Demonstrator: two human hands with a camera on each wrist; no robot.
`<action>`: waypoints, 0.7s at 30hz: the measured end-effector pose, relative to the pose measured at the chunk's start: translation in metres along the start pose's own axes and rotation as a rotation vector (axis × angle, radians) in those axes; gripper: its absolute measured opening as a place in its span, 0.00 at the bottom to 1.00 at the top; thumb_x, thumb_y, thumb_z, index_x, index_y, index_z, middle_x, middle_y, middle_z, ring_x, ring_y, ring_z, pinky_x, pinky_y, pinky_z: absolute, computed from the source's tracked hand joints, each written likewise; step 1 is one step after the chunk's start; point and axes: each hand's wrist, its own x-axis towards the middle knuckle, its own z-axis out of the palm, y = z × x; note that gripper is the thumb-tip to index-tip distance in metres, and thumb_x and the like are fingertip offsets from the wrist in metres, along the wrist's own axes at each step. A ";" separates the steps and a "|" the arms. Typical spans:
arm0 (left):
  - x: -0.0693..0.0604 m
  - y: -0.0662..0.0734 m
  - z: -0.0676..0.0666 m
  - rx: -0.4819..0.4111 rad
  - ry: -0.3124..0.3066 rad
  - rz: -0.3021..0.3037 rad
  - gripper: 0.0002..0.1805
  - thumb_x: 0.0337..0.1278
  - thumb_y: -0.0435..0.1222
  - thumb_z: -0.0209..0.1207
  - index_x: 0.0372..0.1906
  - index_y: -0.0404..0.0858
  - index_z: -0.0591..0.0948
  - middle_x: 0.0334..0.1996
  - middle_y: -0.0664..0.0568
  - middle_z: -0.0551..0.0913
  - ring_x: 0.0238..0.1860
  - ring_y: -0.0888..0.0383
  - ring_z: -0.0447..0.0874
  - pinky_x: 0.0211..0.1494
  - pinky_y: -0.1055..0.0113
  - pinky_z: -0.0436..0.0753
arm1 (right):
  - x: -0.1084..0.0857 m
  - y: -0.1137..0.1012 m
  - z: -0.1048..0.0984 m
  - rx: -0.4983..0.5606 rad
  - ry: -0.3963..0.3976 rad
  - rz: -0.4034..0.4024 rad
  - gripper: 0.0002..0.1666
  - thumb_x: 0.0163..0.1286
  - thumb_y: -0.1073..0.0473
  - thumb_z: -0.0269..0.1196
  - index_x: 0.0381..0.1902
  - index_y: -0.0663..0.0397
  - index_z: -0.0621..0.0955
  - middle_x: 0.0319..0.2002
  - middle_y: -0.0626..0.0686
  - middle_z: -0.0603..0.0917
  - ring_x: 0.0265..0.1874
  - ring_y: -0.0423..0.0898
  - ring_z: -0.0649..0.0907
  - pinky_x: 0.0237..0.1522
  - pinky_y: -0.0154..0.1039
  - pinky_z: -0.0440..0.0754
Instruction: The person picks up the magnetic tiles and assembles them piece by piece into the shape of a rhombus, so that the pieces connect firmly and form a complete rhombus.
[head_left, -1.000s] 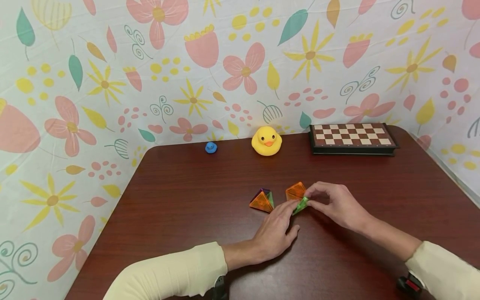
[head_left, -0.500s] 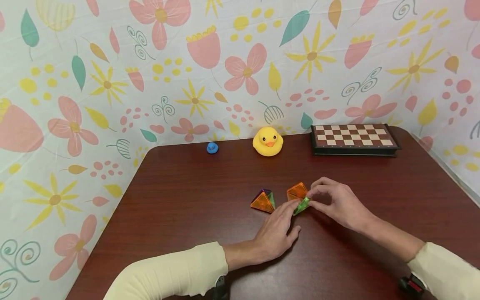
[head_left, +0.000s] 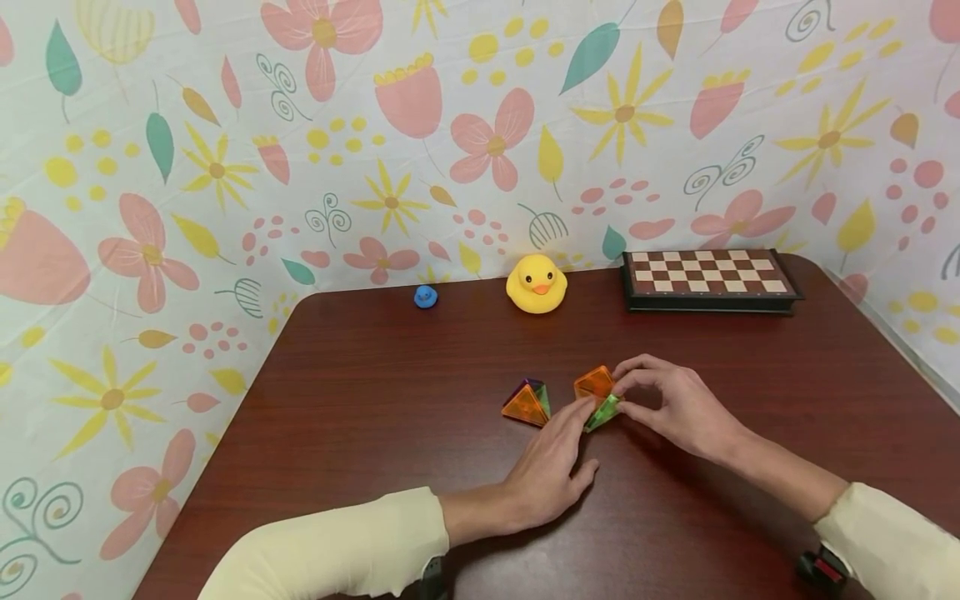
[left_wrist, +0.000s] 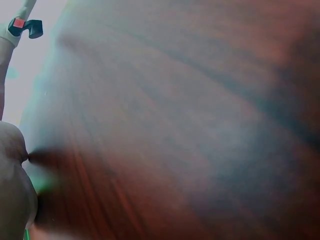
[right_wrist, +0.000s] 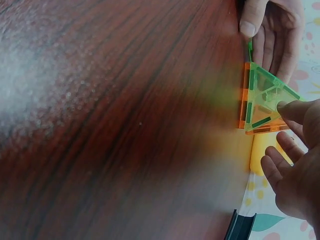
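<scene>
Two bare hands work over a dark reddish-brown wood-grain table [head_left: 360, 367]. Right hand [head_left: 678, 404]: thumb and fingers pinch a translucent green triangular plastic tile [head_left: 602, 412], held tilted. Left hand [head_left: 547, 475]: fingers extended, not curled round anything, tips at the green tile's near side. Just behind it sits a translucent orange plastic piece [head_left: 595, 381]. Left of these, a separate cluster of orange, purple and green plastic tiles [head_left: 527, 405] stands apart.

A band of tabletop separates all pieces from the back edge, where a small blue toy [head_left: 425, 296], a yellow rubber duck [head_left: 536, 285] and a black-sided checkerboard box [head_left: 708, 283] are spaced out before a floral-print cloth [head_left: 480, 133].

Left fingertips partly cover the orange piece; whether they press on it cannot be told. Both sleeves are cut off by the frame. The left wrist view is blurred, mostly tabletop.
</scene>
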 end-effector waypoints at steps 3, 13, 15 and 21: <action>-0.004 0.001 -0.002 0.002 -0.012 0.005 0.43 0.74 0.38 0.66 0.83 0.33 0.56 0.81 0.43 0.62 0.80 0.53 0.61 0.77 0.56 0.70 | 0.000 0.000 0.000 0.017 -0.001 0.006 0.17 0.60 0.71 0.79 0.40 0.42 0.91 0.52 0.49 0.87 0.49 0.48 0.87 0.51 0.56 0.87; -0.022 0.001 -0.016 -0.012 0.015 0.075 0.44 0.73 0.36 0.65 0.84 0.33 0.55 0.81 0.40 0.61 0.82 0.53 0.58 0.79 0.57 0.67 | 0.001 0.001 0.001 0.019 -0.009 0.007 0.16 0.61 0.71 0.78 0.41 0.45 0.91 0.53 0.50 0.88 0.50 0.49 0.89 0.51 0.56 0.87; -0.025 -0.001 -0.019 -0.021 0.033 0.089 0.43 0.73 0.35 0.65 0.84 0.33 0.56 0.81 0.41 0.63 0.81 0.53 0.60 0.78 0.58 0.68 | 0.002 0.000 0.002 0.017 -0.014 0.013 0.16 0.61 0.71 0.78 0.41 0.45 0.91 0.52 0.48 0.88 0.50 0.48 0.89 0.51 0.56 0.87; -0.035 -0.010 -0.027 -0.091 0.101 0.116 0.41 0.70 0.30 0.66 0.82 0.36 0.61 0.78 0.45 0.68 0.77 0.54 0.67 0.75 0.59 0.72 | 0.003 0.000 0.002 0.026 -0.019 0.025 0.16 0.62 0.71 0.78 0.42 0.47 0.91 0.51 0.47 0.88 0.50 0.47 0.88 0.52 0.56 0.87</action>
